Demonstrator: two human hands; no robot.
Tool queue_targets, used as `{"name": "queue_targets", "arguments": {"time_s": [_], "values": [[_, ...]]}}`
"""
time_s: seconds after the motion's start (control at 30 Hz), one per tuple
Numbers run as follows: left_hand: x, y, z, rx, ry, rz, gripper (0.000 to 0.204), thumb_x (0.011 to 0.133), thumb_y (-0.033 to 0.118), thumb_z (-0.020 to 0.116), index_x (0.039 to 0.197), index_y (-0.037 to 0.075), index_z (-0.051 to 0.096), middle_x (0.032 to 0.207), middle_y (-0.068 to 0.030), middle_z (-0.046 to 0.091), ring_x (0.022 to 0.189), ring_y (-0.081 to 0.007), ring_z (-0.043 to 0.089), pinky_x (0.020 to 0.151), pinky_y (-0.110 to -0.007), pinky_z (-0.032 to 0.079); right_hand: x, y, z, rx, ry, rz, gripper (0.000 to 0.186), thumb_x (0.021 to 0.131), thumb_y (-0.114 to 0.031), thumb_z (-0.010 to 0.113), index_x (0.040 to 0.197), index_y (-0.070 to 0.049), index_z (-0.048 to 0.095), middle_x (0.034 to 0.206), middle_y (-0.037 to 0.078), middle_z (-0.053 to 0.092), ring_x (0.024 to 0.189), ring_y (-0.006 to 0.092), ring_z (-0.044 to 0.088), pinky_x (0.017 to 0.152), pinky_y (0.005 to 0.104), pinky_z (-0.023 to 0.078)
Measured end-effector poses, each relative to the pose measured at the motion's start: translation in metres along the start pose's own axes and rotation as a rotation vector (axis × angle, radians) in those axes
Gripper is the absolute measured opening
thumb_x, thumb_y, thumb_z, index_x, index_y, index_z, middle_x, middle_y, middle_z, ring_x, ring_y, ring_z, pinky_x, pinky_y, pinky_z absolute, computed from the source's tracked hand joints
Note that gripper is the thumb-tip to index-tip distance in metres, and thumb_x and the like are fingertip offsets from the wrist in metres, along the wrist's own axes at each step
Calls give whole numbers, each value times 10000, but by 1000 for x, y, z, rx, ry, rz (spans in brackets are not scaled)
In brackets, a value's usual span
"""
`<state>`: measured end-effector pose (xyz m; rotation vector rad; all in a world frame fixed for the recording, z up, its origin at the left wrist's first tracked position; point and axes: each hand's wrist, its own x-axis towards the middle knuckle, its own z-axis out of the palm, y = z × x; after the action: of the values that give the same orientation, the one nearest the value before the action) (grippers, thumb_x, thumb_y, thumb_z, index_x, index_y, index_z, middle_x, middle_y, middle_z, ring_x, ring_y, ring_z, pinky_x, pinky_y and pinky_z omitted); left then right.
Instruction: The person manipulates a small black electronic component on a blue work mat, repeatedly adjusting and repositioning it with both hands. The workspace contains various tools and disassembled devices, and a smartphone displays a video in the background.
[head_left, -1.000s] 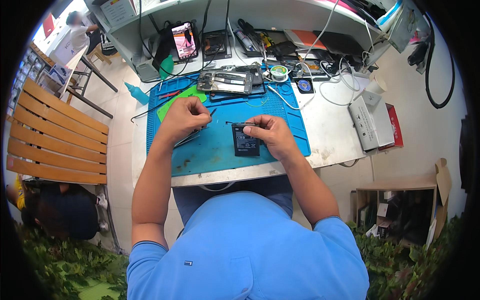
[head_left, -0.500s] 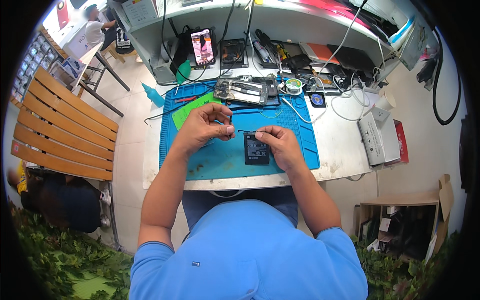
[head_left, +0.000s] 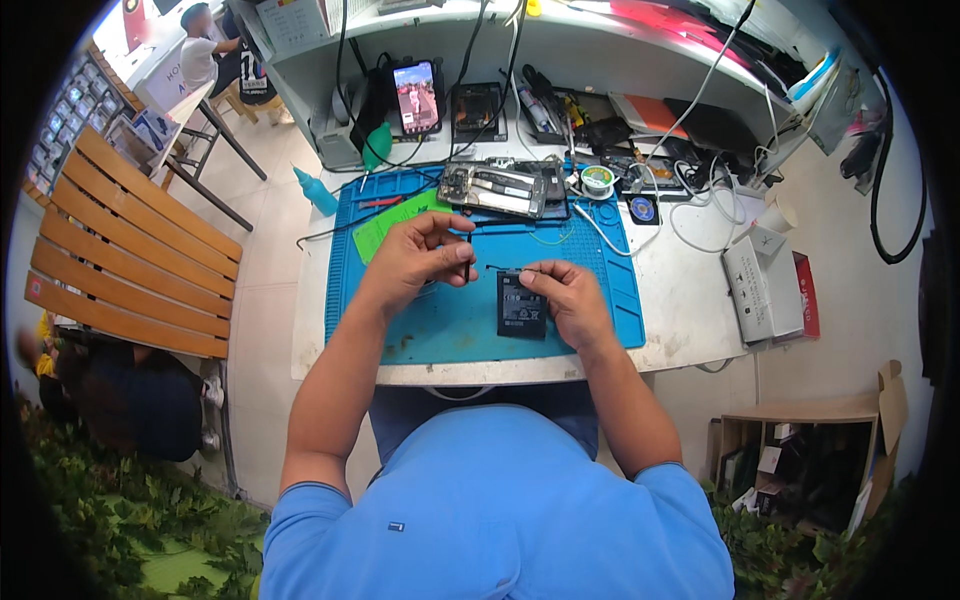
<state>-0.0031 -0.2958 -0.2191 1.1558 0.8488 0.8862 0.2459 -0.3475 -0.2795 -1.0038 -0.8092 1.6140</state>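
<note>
Between the thumb and fingertips of my left hand (head_left: 412, 262) is a thin black stick-like piece (head_left: 469, 258), held nearly upright; its exact kind I cannot make out. My right hand (head_left: 570, 300) pinches the upper right edge of a flat black phone battery (head_left: 521, 312), with the thumb on its face. A short dark flex connector (head_left: 500, 268) juts leftward from the battery's top. Both hands are over the blue repair mat (head_left: 440, 340), a small gap apart. Beyond them lies an opened phone (head_left: 492, 190) with its inner parts showing.
A green sheet (head_left: 385, 232) and red-handled tool (head_left: 380, 202) lie left on the mat, near a teal bottle (head_left: 316, 191). Behind stand a lit phone (head_left: 416, 98), a green air blower (head_left: 378, 146) and a solder spool (head_left: 598, 181). White cables (head_left: 715, 200) and a white box (head_left: 762, 290) are right.
The whole view has shifted slightly, moving the bench rightward in the picture. Both hands keep their holds, and the black piece in my left hand shows more plainly. The lit phone's picture differs.
</note>
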Motion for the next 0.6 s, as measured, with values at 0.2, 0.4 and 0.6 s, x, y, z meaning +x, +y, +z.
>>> {"name": "queue_targets", "arguments": {"time_s": [0.2, 0.4, 0.6], "values": [[1, -3, -4, 49, 3, -7, 410, 931, 177, 795, 1254, -20, 636, 947, -96, 738, 847, -169, 752, 721, -254, 614, -1, -1, 1, 4, 11, 0, 191, 910, -71, 783, 1032, 60, 716, 906, 78, 742, 780, 102, 686, 731, 235, 553], [5, -11, -10, 70, 68, -18, 328, 919, 149, 800, 1162, -28, 670, 935, -91, 744, 821, -165, 756, 707, -259, 615, 1, 0, 0, 0, 11, 10, 182, 913, -67, 781, 1032, 56, 718, 902, 75, 743, 767, 98, 684, 720, 236, 555], [4, -9, -10, 89, 69, -18, 260, 912, 131, 798, 1103, -10, 693, 896, -85, 739, 811, -162, 759, 709, -262, 612, 1, -1, -2, -8, 1, -7, 181, 911, -64, 782, 1031, 56, 719, 902, 72, 743, 767, 94, 678, 721, 232, 550]]}}
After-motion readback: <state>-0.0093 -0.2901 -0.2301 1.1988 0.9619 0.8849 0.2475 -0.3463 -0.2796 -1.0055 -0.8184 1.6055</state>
